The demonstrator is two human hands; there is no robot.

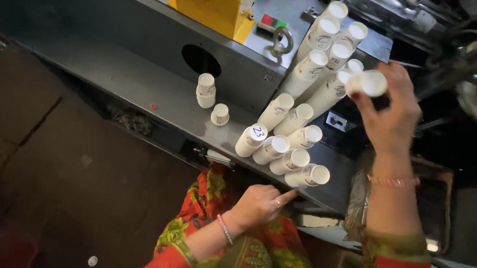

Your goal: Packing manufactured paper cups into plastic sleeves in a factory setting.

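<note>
My right hand (393, 112) holds one stack of white paper cups (367, 83) up in the air, fingers closed around its end. It hangs just past the far end of the big pile of cup stacks (299, 115) that lies on the grey worktop (143, 85). My left hand (259, 203) is down at the near end of that pile. It is mostly curled, with one finger pointing out, and the tip is touching or almost touching the lowest stack in the pile (308, 175). It grips nothing.

Off to the side of the pile stand two small lots of cups (206, 90), upside down, well apart from it. Behind the pile is a yellow box (215, 7) on the machine, and a round hole (200, 59) in the metal wall.

To do this well, I think I should keep a soft but firm hold so the cups do not bend, and lay the stack down flat next to the others so none roll off the edge
</note>
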